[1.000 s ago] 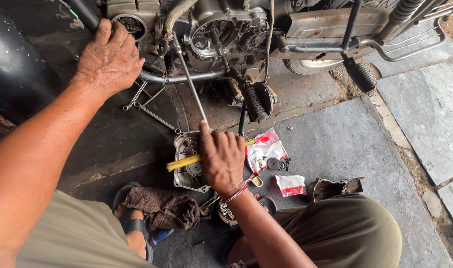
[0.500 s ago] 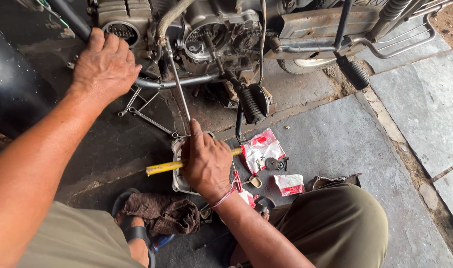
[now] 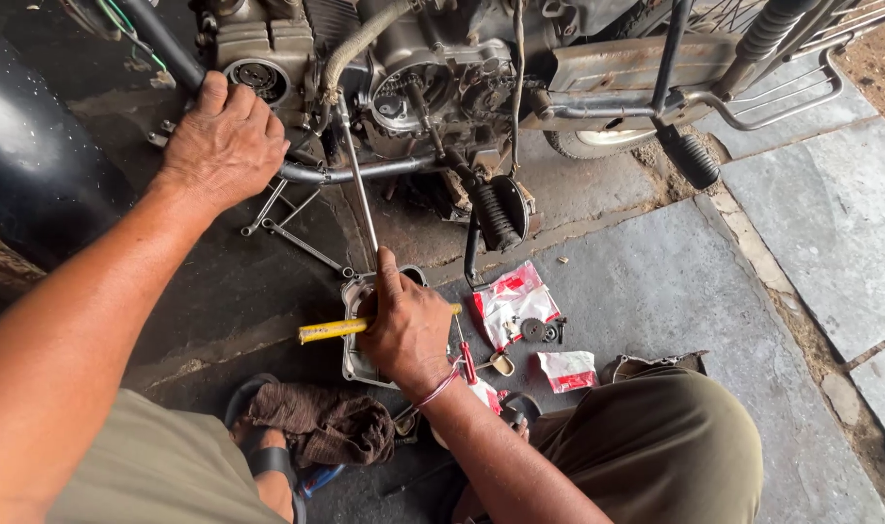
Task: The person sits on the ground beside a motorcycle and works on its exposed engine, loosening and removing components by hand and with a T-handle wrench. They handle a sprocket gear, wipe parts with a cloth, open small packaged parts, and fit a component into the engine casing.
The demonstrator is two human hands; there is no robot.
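Here the left hand (image 3: 224, 141) clamps around the motorcycle's chrome pipe (image 3: 365, 172), seemingly to brace the person, while the right hand (image 3: 408, 325) is closed around a yellow-handled tool (image 3: 331, 330) just above the metal engine cover (image 3: 357, 364) lying on the floor (image 3: 656, 291).

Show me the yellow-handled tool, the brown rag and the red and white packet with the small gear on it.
yellow-handled tool (image 3: 334, 330), head view, on its yellow handle
brown rag (image 3: 318, 424), head view, on its crumpled middle
red and white packet (image 3: 505, 303), head view, on its upper half
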